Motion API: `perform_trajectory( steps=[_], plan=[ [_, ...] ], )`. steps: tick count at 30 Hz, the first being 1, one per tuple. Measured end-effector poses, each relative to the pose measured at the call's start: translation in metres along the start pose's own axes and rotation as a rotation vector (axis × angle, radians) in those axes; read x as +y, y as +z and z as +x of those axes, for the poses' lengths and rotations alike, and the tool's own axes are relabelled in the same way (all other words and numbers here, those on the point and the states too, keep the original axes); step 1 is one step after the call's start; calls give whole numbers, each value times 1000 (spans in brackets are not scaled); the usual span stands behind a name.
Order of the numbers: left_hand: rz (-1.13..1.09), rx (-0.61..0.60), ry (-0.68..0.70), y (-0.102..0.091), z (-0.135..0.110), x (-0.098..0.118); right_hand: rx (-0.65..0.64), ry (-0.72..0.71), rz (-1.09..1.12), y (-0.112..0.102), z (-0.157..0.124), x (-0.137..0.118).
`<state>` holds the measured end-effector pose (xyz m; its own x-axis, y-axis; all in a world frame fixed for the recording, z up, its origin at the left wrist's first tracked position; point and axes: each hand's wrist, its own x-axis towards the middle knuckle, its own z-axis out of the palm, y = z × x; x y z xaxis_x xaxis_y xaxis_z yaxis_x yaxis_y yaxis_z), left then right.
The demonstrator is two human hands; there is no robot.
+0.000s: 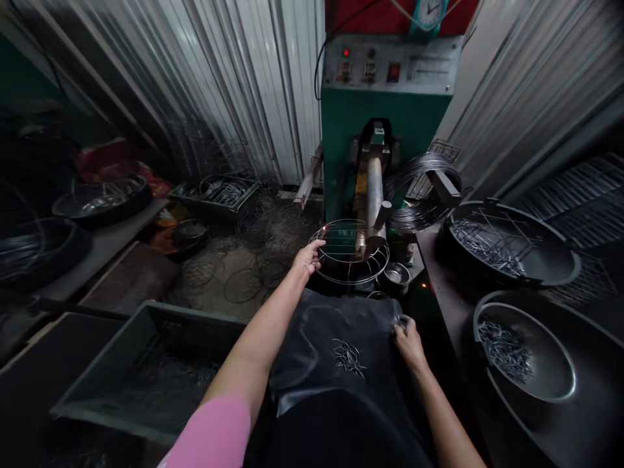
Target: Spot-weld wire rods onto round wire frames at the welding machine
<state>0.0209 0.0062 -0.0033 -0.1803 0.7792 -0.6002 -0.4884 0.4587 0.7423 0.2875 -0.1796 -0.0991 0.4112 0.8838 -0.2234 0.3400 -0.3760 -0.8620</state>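
Note:
My left hand [308, 256] is stretched forward and grips the left rim of a round wire frame [349, 252] that sits under the metal arm of a green welding machine [385, 123]. A small spark glows at the frame's left edge. My right hand [408, 340] rests on a black apron [336, 364] over my lap, its fingers pinched on short wire pieces near the apron's right edge. A small heap of short wire pieces [348, 356] lies on the apron between my arms.
Two dark bowls of short wire pieces [507, 351] [492, 247] stand at the right. A coil of wire [422, 192] hangs beside the machine. A green crate [151, 370] sits at the lower left. Wire rings litter the floor [244, 273]. Corrugated metal walls stand behind.

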Motion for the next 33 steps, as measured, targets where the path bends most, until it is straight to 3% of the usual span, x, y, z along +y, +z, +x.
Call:
perform_trajectory(
  steps=[2,4,7,11,17,20,22,26,30,33],
  plan=[
    [-7,1,33,-2,-6,-3,-2,31,76,1,-1,-12],
    [-38,-1,81,-5,-14,-6,-88,-6,207,4,-1,-33],
    [-69,-21,150,-6,-26,-10,-211,-170,387,10,1,-76],
    [-68,-67,192,-1,-36,-12,-177,-357,510,25,6,-118],
    [-63,-71,234,4,-42,-14,-181,-424,285,47,8,-121],
    [-52,-76,265,3,-42,-15,-148,-414,249,42,5,-126],
    [-61,-63,261,2,-42,-16,-52,-402,230,31,4,-128],
    [-86,-53,214,1,-41,-17,97,-350,31,10,3,-101],
    [-92,-77,207,0,-42,-21,28,-244,-253,6,-4,-39],
    [-79,-73,208,0,-44,-23,-39,-205,-277,6,-10,-9]
  ],
)
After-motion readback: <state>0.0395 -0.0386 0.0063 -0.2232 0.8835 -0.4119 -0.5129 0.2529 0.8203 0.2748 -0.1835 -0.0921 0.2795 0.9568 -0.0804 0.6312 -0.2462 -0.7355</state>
